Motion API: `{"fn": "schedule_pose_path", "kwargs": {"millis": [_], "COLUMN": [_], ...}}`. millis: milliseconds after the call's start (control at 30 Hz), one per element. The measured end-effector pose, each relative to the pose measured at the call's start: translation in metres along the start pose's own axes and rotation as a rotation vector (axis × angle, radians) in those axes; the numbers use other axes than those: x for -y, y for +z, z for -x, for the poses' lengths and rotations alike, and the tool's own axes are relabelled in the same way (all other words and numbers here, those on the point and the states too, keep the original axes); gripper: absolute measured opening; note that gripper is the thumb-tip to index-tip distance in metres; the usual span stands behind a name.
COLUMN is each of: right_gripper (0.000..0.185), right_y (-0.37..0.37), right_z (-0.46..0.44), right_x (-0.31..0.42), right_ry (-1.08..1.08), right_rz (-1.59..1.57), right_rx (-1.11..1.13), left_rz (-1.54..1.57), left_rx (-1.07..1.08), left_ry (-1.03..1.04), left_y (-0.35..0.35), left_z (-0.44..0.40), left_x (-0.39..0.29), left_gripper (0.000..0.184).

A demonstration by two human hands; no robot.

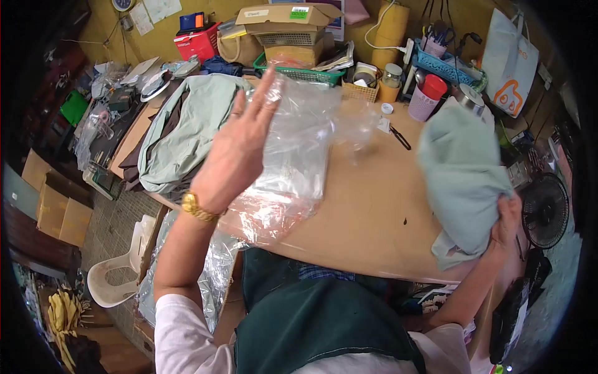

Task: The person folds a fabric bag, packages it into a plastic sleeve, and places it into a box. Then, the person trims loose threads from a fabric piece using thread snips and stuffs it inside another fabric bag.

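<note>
Pale green cloth bundle (pixel 464 181) is at the bench's right end, near the front right corner. Right hand (pixel 506 223) has it by the lower right side, fingers and thumb closed on the fabric. Bundle is blurred along its edges; can't tell if its underside is fully on the bench (pixel 367 218) or partly lifted.

Left hand (pixel 242 146) is empty: back of hand up, fingers extended and partly parted, pointing at the far edge. Gold watch (pixel 198 207) on that wrist. Hand is over the left part of the bench, in front of the clear plastic bags (pixel 299 156) from this view; can't tell if fingertips touch them. Bags lie flat in a stack left of centre, reaching the near edge, with a crumpled clear piece (pixel 355 124) at their right.

Second pale green garment (pixel 193 124) lies spread by the left edge, dark brown cloth (pixel 132 167) showing under it.

Black cutter-like tool (pixel 400 138) right of the bags, toward the far edge, white cap (pixel 387 108) just behind it. Along the far edge: green tray (pixel 305 76), glass jar (pixel 392 75), pink cup (pixel 423 105), blue basket (pixel 442 67). Black fan (pixel 545 209) just beyond the right edge.
</note>
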State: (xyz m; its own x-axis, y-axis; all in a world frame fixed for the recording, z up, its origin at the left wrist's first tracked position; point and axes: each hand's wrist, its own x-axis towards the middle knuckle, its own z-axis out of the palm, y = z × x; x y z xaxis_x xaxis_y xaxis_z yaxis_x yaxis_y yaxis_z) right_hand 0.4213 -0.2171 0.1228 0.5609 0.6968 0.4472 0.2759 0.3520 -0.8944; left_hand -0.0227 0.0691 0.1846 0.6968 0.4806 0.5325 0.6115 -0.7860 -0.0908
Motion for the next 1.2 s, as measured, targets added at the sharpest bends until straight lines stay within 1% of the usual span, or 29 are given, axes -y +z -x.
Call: {"fn": "schedule_pose_path", "kwargs": {"millis": [33,100,133,200,300,367,400,433,467,500,533,567,600,633,700,733,767,800,833,867,900,933,967,1000,1033,1100,1133,1167,1200], "right_gripper": [0.040,0.041,0.038,0.035,0.034,0.035,0.036,0.036,0.037,0.038,0.038,0.038,0.039,0.039,0.046,0.046,0.047,0.049,0.049,0.044,0.039,0.039,0.036,0.033,0.033,0.035,0.036,0.037,0.037], "right_y": [-0.003,-0.002,0.002,0.031,0.106,0.152,0.167,0.172,0.178,0.182,0.191,0.206,0.222,0.238,0.272,0.288,0.301,0.307,0.305,0.299,0.291,0.282,0.271,0.266,0.265,0.259,0.249,0.250,0.251], "right_z": [0.003,0.012,0.013,0.019,0.016,0.014,0.012,0.006,0.001,-0.002,-0.002,0.001,0.003,0.003,-0.003,-0.005,-0.009,-0.014,-0.025,-0.040,-0.053,-0.064,-0.074,-0.081,-0.076,-0.045,-0.031,-0.015,-0.010], "right_x": [0.003,0.009,-0.001,-0.018,-0.011,-0.019,-0.024,-0.042,-0.064,-0.080,-0.083,-0.085,-0.086,-0.089,-0.092,-0.080,-0.061,-0.046,-0.042,-0.040,-0.038,-0.037,-0.035,-0.029,-0.014,0.012,-0.026,-0.045,-0.054], "right_ry": [-0.003,-0.018,0.055,-0.016,0.200,0.316,0.365,0.361,0.423,0.484,0.481,0.599,0.719,0.720,0.618,0.616,0.563,0.512,0.510,0.546,0.574,0.572,0.183,-0.207,-0.204,-0.576,-0.782,-0.595,-0.500], "right_rz": [0.004,-0.196,-0.239,-0.243,-0.392,-0.521,-0.576,-0.581,-0.671,-0.761,-0.762,-0.891,-1.017,-1.017,-0.959,-0.962,-0.987,-1.012,-1.016,-0.763,-0.508,-0.512,-0.094,0.322,0.324,1.234,0.984,0.908,0.860], "right_rx": [-0.006,-0.080,-0.123,-0.035,0.112,0.180,0.202,0.203,0.260,0.318,0.320,0.265,0.205,0.206,0.289,0.288,0.239,0.191,0.191,0.046,-0.095,-0.097,-0.078,-0.056,-0.053,0.126,0.150,0.505,0.679], "left_rz": [0.004,0.089,0.123,0.140,0.164,0.145,0.139,0.175,0.212,0.208,0.199,0.191,0.131,0.132,0.138,-0.078,-0.082,0.062,0.122,0.183,0.177,0.297,0.418,0.469,0.472,0.604,0.574,0.579,0.550], "left_rx": [-0.004,0.113,0.167,0.168,0.176,0.061,0.058,0.054,0.052,0.052,0.091,0.130,0.271,0.272,0.299,0.191,0.190,0.247,0.302,0.358,0.358,0.392,0.422,0.254,0.256,0.565,0.372,0.370,0.423], "left_ry": [0.006,-0.004,-0.014,0.003,0.019,0.069,0.070,0.127,0.184,0.186,0.250,0.312,0.305,0.304,0.415,0.502,0.504,0.474,0.485,0.493,0.496,0.428,0.358,0.376,0.374,0.119,0.187,0.187,0.209], "left_y": [0.008,0.019,0.020,0.023,0.021,0.011,0.004,-0.004,-0.009,-0.011,-0.012,-0.012,-0.011,-0.007,0.008,0.014,0.018,0.020,0.016,0.013,0.000,-0.017,-0.025,-0.016,-0.019,-0.030,-0.013,-0.006,-0.004], "left_z": [-0.002,-0.003,-0.005,-0.007,-0.011,-0.014,-0.015,-0.014,-0.011,-0.008,-0.004,-0.001,0.003,0.006,0.013,0.017,0.023,0.031,0.038,0.044,0.047,0.047,0.049,0.055,0.056,0.061,0.070,0.075,0.079], "left_x": [-0.008,-0.029,-0.039,-0.050,-0.055,-0.056,-0.057,-0.059,-0.061,-0.063,-0.067,-0.072,-0.079,-0.084,-0.094,-0.100,-0.108,-0.116,-0.119,-0.122,-0.127,-0.133,-0.137,-0.136,-0.138,-0.143,-0.141,-0.142,-0.141], "left_gripper": [0.081,0.090,0.095,0.095,0.092,0.086,0.086,0.072,0.058,0.058,0.056,0.054,0.082,0.082,0.072,0.059,0.059,0.058,0.061,0.064,0.064,0.066,0.069,0.067,0.067,0.074,0.062,0.062,0.063]}}
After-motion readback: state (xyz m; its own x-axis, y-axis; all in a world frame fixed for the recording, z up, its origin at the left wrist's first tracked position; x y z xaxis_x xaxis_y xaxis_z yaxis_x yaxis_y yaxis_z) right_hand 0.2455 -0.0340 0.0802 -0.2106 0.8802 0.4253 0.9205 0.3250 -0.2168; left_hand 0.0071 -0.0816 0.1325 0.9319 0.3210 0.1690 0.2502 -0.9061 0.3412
